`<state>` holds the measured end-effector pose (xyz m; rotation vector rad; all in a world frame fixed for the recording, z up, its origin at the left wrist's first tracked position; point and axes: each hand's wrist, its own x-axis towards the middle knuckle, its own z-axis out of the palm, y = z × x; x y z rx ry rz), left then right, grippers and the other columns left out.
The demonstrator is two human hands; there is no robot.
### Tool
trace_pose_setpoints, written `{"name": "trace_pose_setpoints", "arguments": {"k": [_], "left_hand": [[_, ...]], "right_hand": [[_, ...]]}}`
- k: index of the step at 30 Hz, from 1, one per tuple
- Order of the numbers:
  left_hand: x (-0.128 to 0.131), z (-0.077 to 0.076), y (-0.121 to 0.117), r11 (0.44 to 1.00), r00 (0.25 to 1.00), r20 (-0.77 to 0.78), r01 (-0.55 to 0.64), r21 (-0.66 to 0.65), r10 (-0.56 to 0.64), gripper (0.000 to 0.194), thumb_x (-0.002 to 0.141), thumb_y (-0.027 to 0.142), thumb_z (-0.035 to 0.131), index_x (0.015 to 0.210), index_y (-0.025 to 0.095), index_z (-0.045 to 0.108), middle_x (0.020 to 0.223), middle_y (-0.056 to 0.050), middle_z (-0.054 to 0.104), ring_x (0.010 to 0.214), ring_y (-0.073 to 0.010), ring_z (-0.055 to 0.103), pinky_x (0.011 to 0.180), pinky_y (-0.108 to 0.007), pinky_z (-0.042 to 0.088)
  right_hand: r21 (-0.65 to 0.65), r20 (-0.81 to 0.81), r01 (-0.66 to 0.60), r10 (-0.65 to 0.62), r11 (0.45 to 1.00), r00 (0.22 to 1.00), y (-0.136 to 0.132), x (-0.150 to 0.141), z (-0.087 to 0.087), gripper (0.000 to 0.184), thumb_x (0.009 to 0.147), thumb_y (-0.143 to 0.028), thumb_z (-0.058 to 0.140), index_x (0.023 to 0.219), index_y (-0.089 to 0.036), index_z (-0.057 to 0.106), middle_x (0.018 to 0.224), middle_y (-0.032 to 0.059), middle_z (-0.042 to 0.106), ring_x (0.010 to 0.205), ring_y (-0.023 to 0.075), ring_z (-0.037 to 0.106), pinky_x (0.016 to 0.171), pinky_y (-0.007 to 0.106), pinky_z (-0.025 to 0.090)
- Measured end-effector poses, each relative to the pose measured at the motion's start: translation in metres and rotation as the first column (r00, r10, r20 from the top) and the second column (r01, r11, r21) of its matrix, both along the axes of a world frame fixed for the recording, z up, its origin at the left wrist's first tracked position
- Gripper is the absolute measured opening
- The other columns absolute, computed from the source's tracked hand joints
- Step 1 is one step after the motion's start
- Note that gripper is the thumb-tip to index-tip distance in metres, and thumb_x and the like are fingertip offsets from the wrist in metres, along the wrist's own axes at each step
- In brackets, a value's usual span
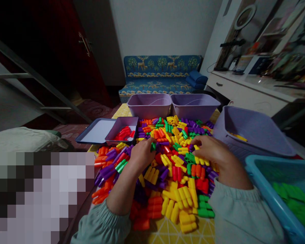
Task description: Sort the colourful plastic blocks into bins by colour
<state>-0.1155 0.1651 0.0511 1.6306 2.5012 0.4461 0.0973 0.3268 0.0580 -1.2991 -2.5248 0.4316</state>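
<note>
A heap of bullet-shaped plastic building blocks point(178, 169) in red, orange, yellow, green and purple covers much of the table. My left hand point(143, 152) is over the middle of the heap, its fingers closed at a green block point(153, 146). To the right, my right hand point(208, 147) reaches down with curled fingers beside a purple block point(191, 148) and some yellow ones. What its fingertips grip, if anything, is partly hidden. Green blocks point(295, 200) lie inside a blue bin point(256, 166) close to my right forearm.
Two purple bins point(149, 110) stand at the table's far edge. Another purple bin point(259, 135) at right holds a few yellow blocks. Red blocks lie in a small box point(120, 122) at left, by a lid-like tray point(98, 130). A patterned sofa point(162, 73) is behind.
</note>
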Motion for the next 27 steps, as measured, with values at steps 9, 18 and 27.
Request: {"name": "trace_pose_setpoints", "arguments": {"k": [9,18,27], "left_hand": [[0.0,0.023,-0.008,0.942,0.906,0.267,0.289,0.171,-0.327,0.038,0.075,0.018,0.064,0.112,0.023,0.071,0.096,-0.004,0.071,0.081,-0.0185,0.064,0.076,-0.028,0.049],[0.026,0.008,-0.003,0.941,0.938,0.071,0.34,0.01,-0.339,0.044,0.075,0.017,0.062,0.114,0.034,0.071,0.107,-0.005,0.067,0.09,-0.0221,0.067,0.079,-0.03,0.051],[0.026,-0.011,0.011,0.982,0.999,0.039,0.009,0.187,-0.017,0.019,0.083,0.029,0.059,0.096,0.025,0.071,0.093,-0.004,0.074,0.086,-0.0233,0.069,0.069,-0.029,0.046]], "right_hand": [[-0.017,-0.141,-0.081,0.078,0.997,0.987,-0.018,-0.027,0.018,0.023,0.074,-0.017,0.063,0.094,-0.02,0.074,0.087,0.0056,0.075,0.079,0.0206,0.068,0.067,0.027,0.048],[-0.05,-0.348,-0.195,0.166,0.979,0.923,-0.031,-0.042,0.018,0.017,0.076,-0.018,0.062,0.088,-0.017,0.073,0.084,0.0062,0.075,0.074,0.0201,0.068,0.068,0.029,0.051],[-0.044,-0.495,-0.14,0.1,0.989,0.863,-0.038,-0.052,0.018,0.013,0.078,-0.02,0.063,0.087,-0.018,0.072,0.089,0.006,0.075,0.08,0.0198,0.069,0.074,0.03,0.052]]}}
